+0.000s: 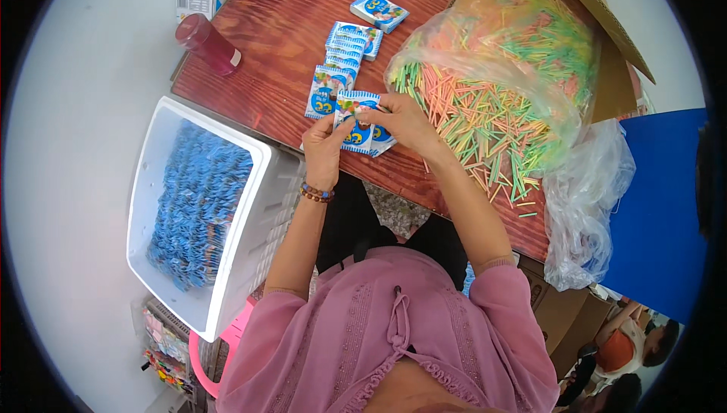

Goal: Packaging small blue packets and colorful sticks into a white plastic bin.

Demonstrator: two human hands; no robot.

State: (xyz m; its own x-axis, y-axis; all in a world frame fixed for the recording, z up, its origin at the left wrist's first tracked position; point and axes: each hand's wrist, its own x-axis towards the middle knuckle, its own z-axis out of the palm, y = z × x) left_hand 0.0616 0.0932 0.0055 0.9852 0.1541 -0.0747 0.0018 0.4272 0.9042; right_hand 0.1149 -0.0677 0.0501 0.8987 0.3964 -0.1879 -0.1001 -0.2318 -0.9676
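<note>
Near the table's front edge, both my hands are closed on small blue-and-white candy packets (360, 138). My left hand (322, 157) pinches them at the left side, with the thumb on the front. From the right, my right hand (413, 124) grips the upper part between thumb and fingers. More than one packet seems to be in the grip, fanned out at the lower right. Just beyond, an overlapping row of similar packets (344, 52) runs away from me across the table. One more stack or packet (379, 11) lies apart at the far end.
Pink, green and yellow thin sticks (485, 121) spill from a clear plastic bag (522, 49) on the right. A white bin (261, 186) full of blue packets stands at the left. A pink bottle (208, 43) lies on the red wooden table (276, 31). People (625, 345) appear lower right.
</note>
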